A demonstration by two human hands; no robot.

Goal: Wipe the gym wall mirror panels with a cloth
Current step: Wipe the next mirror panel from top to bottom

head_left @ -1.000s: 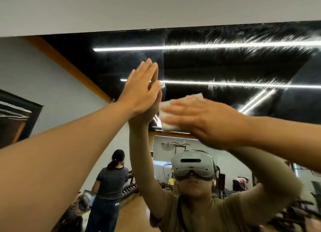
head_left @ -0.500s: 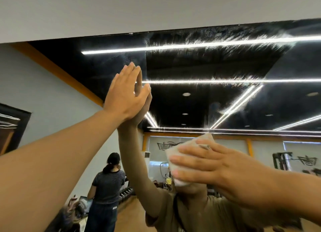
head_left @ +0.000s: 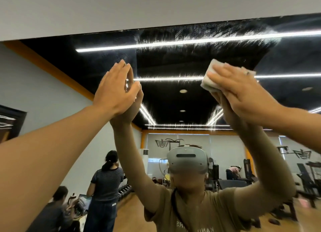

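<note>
Nearest, the person's bare forearms reach up w/ both hands on the glass. Right hand (head_left: 243, 91) lies flat, fingers straight, pressing a small folded white cloth pad (head_left: 209, 78) against the upper part of the large wall mirror panel (head_left: 173, 99); no curled grip, just palm pressure. Left hand (head_left: 115, 91) is open too, palm braced on the glass, empty. Cloth looks soft, light, prob. damp; likely to bunch or slip unless held flat across its middle. Glass is stiff, slick, streaked w/ wipe marks near its top edge, under a plain white wall band (head_left: 121, 9). Reflected beyond: strip lights, gym machines, other people.
</note>
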